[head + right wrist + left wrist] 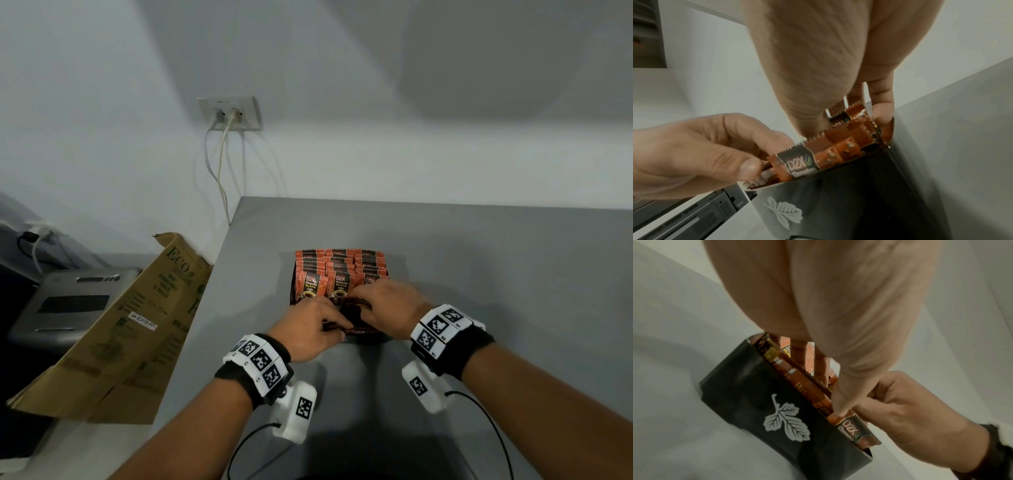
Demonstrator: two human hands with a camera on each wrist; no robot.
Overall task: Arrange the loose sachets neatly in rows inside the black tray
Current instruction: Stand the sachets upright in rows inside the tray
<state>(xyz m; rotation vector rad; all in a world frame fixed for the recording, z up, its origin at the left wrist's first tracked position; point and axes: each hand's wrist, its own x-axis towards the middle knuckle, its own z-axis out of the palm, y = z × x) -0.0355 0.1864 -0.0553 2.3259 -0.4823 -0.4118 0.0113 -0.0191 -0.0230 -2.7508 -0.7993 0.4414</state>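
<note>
The black tray [363, 337] with a white leaf logo [785, 418] stands on the grey table [479, 274]. Orange D2X coffee sachets [339, 270] stand upright in three rows filling its far part. At the near end, a bundle of sachets [855, 428] lies sideways along the near wall. My left hand [329, 322] pinches the left end of this bundle between thumb and fingers. My right hand [363, 301] grips its right end, fingers curled over the sachet tops [859, 129]. Both hands hide the tray's near interior.
A flattened cardboard box [137, 325] leans over the table's left edge, with a grey printer [68, 308] beyond it. A wall socket [229, 113] with hanging cables is behind. Bare table surface lies right of the tray.
</note>
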